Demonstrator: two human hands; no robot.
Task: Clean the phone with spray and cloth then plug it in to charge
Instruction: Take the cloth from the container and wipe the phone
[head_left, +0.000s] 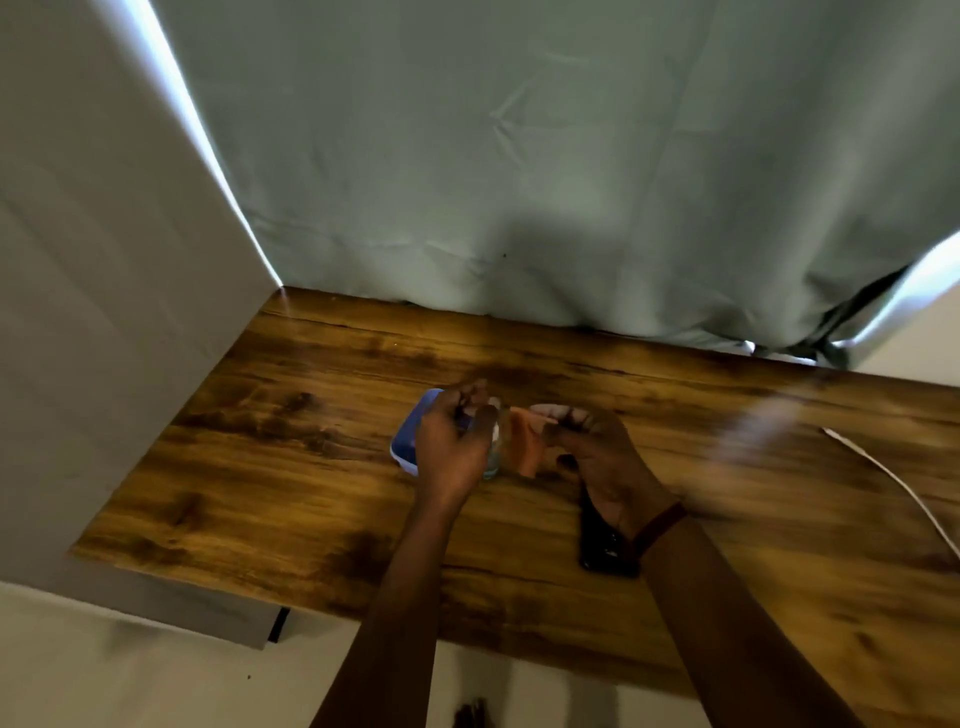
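A pale wall (104, 260) stands at far left. A blue box (408, 441) lies on the wooden surface (291, 483), just behind the left grip (457, 441), whose fingers curl round a small clear spray bottle (492, 462); its label is too blurred to read. Just beside it, the right grip (597, 452) pinches a peach cloth (525, 441). The black phone (605, 545) lies flat below the right wrist, near the front edge. A white cable (893, 483) trails at far right. A grey-green curtain (519, 156) hangs behind.
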